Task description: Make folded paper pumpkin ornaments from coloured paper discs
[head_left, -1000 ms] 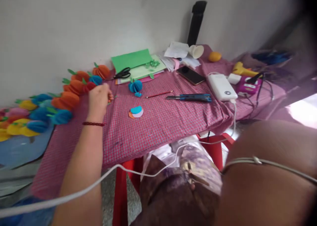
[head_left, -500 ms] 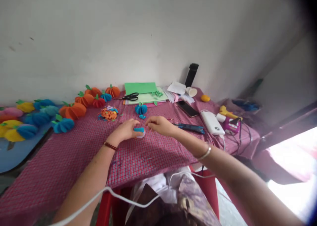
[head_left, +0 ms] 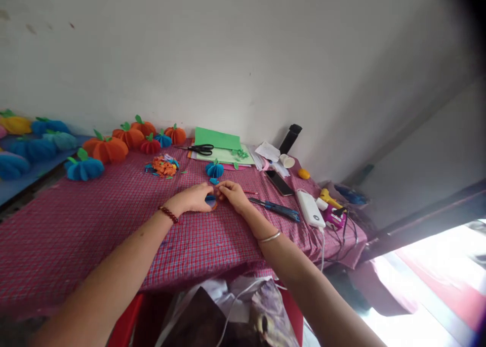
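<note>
Pale wall (head_left: 228, 58) rises behind a table (head_left: 94, 225) draped in red checked cloth (head_left: 190, 256). Near its back edge, right of centre, a white cup (head_left: 287, 161) lies tipped over – its inside too small to make out. Blue and lilac paper circles (head_left: 211, 201) are mid-table, against the left hand (head_left: 194, 198), whose fingers curl round them; how firmly cannot be told. Beside them, the right hand (head_left: 233, 194) brings its fingertips together – whether around anything, I cannot tell. Bare cloth runs from the hands to the front edge.
</note>
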The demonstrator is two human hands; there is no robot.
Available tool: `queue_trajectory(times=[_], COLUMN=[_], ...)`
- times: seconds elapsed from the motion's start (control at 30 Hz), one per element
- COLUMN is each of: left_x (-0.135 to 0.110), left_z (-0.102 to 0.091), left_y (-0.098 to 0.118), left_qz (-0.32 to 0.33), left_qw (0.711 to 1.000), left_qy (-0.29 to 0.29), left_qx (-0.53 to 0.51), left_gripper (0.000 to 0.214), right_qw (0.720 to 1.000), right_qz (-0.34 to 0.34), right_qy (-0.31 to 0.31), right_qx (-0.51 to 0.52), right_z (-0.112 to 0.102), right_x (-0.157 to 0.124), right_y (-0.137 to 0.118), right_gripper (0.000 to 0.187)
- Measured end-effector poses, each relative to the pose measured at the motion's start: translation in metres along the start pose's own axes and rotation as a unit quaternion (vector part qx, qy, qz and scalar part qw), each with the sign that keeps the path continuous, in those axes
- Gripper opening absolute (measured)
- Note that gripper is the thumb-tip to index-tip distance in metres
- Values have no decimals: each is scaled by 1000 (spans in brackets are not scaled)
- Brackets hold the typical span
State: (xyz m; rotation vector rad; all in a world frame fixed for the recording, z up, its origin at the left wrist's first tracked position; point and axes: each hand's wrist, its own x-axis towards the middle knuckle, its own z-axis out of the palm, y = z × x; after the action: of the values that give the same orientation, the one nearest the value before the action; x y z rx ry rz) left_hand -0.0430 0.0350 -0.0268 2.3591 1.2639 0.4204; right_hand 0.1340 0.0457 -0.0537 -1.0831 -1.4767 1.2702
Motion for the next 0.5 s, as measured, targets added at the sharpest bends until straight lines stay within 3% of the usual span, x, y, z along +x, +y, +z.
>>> queue_trajectory(times=[0.13, 0.3, 0.4, 0.5], left_x=[2, 0, -1, -1], left_z=[-4, -7, -5, -1], left_y=[-7, -28, -31, -21], left_qz=[-33, -122, -112, -93], left_qw=[999, 991, 991, 995], left_qy=[19, 12, 8, -13], left_qx=[-33, 53, 71, 44], left_gripper=[34, 25, 23, 25], right_qw=[998, 968, 944, 926], right_qz=[0, -59, -116, -139], right_qy=[-9, -55, -92, -122], right_qx=[-65, -237, -294, -328], right_z=[-4, -10, -11, -10], right_x=[3, 5, 5, 4], right_y=[4, 8, 8, 5], right_gripper=[11, 11, 15, 21])
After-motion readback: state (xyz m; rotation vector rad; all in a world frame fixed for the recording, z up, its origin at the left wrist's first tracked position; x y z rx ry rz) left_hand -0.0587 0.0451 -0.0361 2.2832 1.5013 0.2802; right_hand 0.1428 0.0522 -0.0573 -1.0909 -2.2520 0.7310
